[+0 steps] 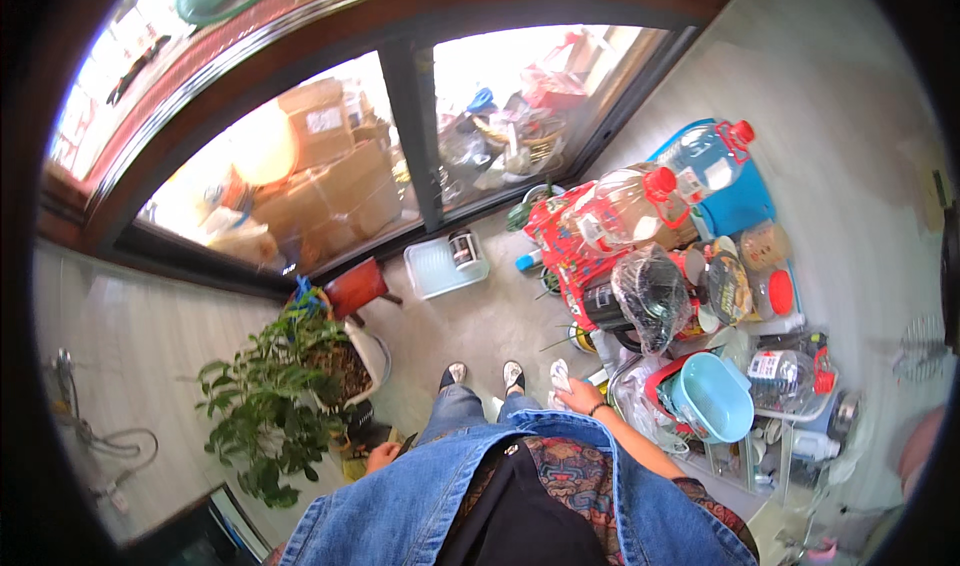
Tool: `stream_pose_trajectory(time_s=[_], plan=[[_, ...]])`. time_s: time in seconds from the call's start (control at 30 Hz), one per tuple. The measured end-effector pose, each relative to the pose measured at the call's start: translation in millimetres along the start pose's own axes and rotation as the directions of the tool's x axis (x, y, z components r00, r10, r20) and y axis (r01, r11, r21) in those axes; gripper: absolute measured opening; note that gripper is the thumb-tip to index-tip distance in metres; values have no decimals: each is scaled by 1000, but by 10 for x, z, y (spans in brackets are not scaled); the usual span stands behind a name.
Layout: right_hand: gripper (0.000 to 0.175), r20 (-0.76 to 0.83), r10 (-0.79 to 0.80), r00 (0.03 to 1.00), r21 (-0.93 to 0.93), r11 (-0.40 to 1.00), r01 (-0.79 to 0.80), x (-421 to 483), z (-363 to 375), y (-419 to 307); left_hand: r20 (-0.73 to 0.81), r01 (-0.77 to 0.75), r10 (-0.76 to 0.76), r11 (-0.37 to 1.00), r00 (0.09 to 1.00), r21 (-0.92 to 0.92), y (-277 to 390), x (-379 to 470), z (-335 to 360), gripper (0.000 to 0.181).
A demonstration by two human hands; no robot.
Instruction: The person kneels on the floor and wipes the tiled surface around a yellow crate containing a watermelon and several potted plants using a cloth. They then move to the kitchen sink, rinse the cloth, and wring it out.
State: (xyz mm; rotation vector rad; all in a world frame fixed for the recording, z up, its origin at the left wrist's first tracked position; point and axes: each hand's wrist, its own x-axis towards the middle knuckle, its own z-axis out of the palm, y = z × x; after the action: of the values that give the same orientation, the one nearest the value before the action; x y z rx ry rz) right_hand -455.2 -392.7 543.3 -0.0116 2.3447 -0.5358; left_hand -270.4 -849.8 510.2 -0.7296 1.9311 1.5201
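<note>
My right hand (579, 398) hangs beside my right thigh, fingers closed on a crumpled white piece (559, 375), cloth or paper. Low on the other side, my left hand (383, 458) grips a thin dark object (406, 444), too little of it showing to name. A leafy potted plant (262, 408) stands nearest that hand. To the right of my right hand, a light-blue plastic basin (712, 399) rests on a crowded rack.
Ahead on the floor lies a translucent plastic tray (431, 273) holding a dark can (463, 249). A small red stool (355, 287) stands by the glass door (409, 115). Large plastic bottles (626, 209), a red patterned cloth (559, 224) and a plastic-wrapped black appliance (649, 299) crowd the right wall.
</note>
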Motion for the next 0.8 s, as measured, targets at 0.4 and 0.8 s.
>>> stream_pose_trajectory(time_s=[0.4,0.8], plan=[[37,-441,556,705,664,730,-161,-2097,693,-154,646,-442,179,855,742,271,2527,-158,-87,24],[41,-261,769,584,946,325,-6,-2669,1711,-187,851,-670,-27,604,524,431,2933,-222,561,25]])
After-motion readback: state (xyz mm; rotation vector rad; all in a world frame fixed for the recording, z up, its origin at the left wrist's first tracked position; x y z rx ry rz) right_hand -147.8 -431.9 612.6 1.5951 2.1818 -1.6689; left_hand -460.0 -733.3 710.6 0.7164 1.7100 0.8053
